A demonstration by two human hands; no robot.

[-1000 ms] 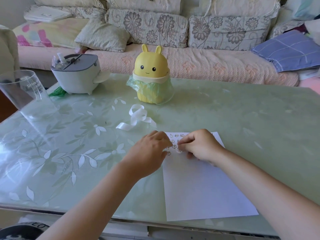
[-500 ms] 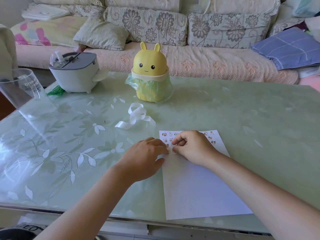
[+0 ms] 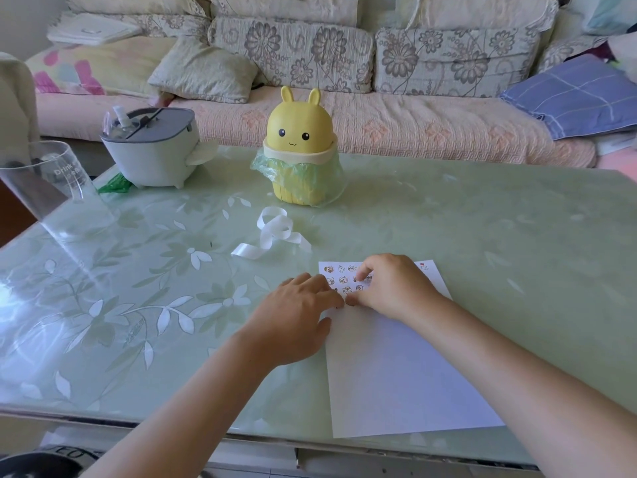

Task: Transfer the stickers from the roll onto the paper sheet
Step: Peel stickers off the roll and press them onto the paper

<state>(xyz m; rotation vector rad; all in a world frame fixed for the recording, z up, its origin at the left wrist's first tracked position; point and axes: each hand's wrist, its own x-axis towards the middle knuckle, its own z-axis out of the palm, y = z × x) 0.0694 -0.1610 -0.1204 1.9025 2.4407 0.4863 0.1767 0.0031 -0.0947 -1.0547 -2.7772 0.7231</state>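
Note:
A white paper sheet [image 3: 396, 370] lies on the green glass table, its near edge hanging over the front rim. Rows of small cartoon stickers [image 3: 341, 279] cover its far left corner. My left hand [image 3: 296, 315] lies flat on the sheet's left edge, fingertips reaching the lowest sticker row. My right hand [image 3: 393, 288] rests on the top of the sheet with fingers curled down onto the stickers; the thumb meets my left fingertips. Whether a sticker is pinched there is hidden. A curled white backing strip [image 3: 272, 232] from the roll lies beyond the sheet.
A yellow bunny-shaped bin [image 3: 300, 150] with a green bag stands at the table's far middle. A grey-lidded white pot [image 3: 151, 150] sits far left, and a clear plastic cup [image 3: 51, 188] at the left edge. A sofa with cushions runs behind the table.
Both hands have slid slightly toward me down the sheet, uncovering more rows of stickers at its top. The right fingers have spread over the sticker rows.

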